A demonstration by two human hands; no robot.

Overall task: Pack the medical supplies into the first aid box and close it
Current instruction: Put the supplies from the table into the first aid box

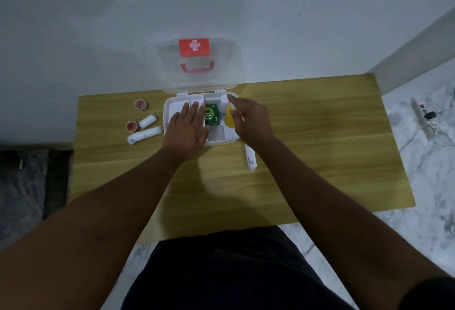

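Observation:
The white first aid box [170,106] stands open at the table's far edge, its clear lid [231,63] with a red cross label and red handle leaning back against the wall. Inside lie a green packet [212,115] and a bottle of yellow liquid [229,118]. My left hand [188,128] rests flat, fingers spread, over the box's left compartments. My right hand [248,120] grips the bottle in the right compartment. Left of the box lie two white bandage rolls [147,121] [144,134] and two red tape rolls [141,104] [131,126]. A white tube [250,158] lies by my right wrist.
The wooden table [320,137] stands against a pale wall. A power strip with a cable [424,115] lies on the marble floor at the right. A dark grey rug [22,186] covers the floor at the left.

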